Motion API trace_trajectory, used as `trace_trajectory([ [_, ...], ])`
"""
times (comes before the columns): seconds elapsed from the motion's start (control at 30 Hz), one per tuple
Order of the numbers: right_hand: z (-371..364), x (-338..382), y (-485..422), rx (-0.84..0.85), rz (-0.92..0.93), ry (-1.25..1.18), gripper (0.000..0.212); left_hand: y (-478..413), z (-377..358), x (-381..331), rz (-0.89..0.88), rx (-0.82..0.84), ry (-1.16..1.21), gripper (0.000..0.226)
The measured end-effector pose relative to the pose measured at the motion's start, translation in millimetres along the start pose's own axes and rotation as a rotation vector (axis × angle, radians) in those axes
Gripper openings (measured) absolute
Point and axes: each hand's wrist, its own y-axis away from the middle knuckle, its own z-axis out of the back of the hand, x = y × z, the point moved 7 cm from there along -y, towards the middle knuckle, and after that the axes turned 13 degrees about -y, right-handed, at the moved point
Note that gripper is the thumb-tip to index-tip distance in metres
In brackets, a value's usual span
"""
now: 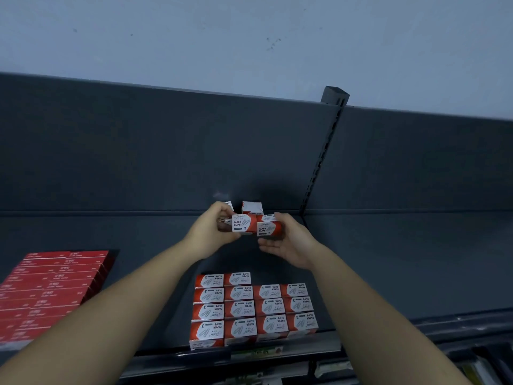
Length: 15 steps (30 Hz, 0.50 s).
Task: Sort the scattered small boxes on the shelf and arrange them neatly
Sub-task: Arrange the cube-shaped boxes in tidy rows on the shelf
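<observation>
— Right, starting far left of the shelf [388, 259]?
— A tidy stack of flat red boxes [52, 284] near the front edge, well apart from both hands.
— And the left hand [211, 232]?
— Raised over mid-shelf. Its fingers are curled and clamped on the left end of a paper clip box [243, 224], label towards the camera.
— Anything behind it?
— Two loose boxes [252, 207] sit against the back panel [138, 151], one partly hidden by that hand.
— Next, the right hand [288, 243]?
— It holds a second paper clip box [268, 227], which touches the first end to end. The thumb is hooked over the top, and the other fingers are stretched out below, slightly spread. Whether another box rides on top, I cannot tell.
— Below the hands?
— A sorted block [252, 307] of the same boxes at the front edge, four columns packed touching. The two left columns reach one row further back.
— Further right?
— A slotted upright [324, 151] splits the back panel.
</observation>
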Motion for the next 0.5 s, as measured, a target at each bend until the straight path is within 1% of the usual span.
trace_trajectory([
  [0.1, -3.0, 5.9, 8.6, 0.028, 0.043, 0.112, 0.04, 3.3, 1.9, -7.8, -0.015, -0.009, 0.038, 0.039],
  [0.27, 0.9, 22.7, 23.8, -0.077, 0.189, 0.303, 0.049, 11.2, 2.8, -23.5, -0.02, 0.006, 0.149, 0.039],
  [0.37, 1.1, 27.3, 31.1, -0.066, 0.231, 0.326, 0.047, 18.0, 4.4, -33.5, -0.016, 0.002, 0.199, 0.039],
  [0.5, -0.2, 28.8, 39.5, -0.043, 0.204, 0.258, 0.048, 26.9, 8.9, -38.4, 0.007, -0.046, 0.245, 0.041],
])
